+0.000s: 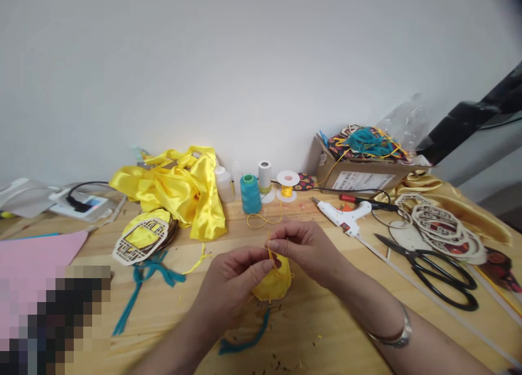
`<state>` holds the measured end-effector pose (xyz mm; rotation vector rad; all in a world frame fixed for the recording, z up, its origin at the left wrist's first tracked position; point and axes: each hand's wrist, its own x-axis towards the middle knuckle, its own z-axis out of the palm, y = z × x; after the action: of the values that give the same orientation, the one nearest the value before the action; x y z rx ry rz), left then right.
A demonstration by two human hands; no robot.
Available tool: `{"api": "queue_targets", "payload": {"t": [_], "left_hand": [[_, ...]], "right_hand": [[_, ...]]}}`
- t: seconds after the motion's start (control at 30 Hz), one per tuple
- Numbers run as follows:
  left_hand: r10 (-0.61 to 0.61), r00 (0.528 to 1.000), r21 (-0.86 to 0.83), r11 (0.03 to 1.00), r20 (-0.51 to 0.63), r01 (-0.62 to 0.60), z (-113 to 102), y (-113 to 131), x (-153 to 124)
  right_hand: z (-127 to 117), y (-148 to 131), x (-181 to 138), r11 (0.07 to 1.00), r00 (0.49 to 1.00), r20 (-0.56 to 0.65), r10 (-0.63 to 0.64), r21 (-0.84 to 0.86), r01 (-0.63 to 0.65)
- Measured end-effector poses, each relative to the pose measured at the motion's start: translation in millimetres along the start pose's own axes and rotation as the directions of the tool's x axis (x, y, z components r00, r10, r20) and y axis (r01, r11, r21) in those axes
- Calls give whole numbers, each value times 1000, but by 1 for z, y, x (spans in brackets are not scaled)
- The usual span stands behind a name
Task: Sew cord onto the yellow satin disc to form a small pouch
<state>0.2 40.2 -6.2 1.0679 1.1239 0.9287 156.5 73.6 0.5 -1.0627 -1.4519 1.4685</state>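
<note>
My left hand (pixel 240 280) and my right hand (pixel 302 250) meet over the middle of the table, each closed in a pinch on a thin yellow cord (pixel 269 250). Beneath the fingers lies a small yellow fabric pouch (pixel 272 288), partly hidden by both hands, with a dark red patch showing between them. From its lower edge a teal tassel (pixel 250 342) trails over the wood toward me. Whether the cord passes through the pouch I cannot tell. Behind the hands, a loop of yellow cord (pixel 265 220) lies near a spool of yellow cord (pixel 287 190).
A teal thread cone (pixel 250 194) stands at the back. Yellow satin (pixel 175 190) and stacked wooden cutouts (pixel 142 236) lie left. To the right are a glue gun (pixel 342 214), black scissors (pixel 436 271), more cutouts (pixel 444 228) and a full cardboard box (pixel 354 176).
</note>
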Motion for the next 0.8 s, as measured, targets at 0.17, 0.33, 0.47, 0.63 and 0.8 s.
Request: {"api": "queue_targets", "payload": {"t": [0.17,0.33,0.47,0.63,0.8], "left_hand": [[-50,999,-30,998,1,50,-2,-2,1],[-62,997,-32,998,-45,61,-2,1,2],[-40,995,48,998,-96,45,0,5,2],[-63,996,-8,998,-61,62,1,13,4],[-56,998,-60,997,-36,54,6,19,4]], "right_hand": [[4,7,1,998,998,-39,52,33,-50],[9,11,1,988,995,72,75,130,-84],[11,8,2,968,995,34,97,228,-102],[8,-6,7,975,998,-10,61,216,-58],[7,-17,9,977,996,4,91,194,-90]]}}
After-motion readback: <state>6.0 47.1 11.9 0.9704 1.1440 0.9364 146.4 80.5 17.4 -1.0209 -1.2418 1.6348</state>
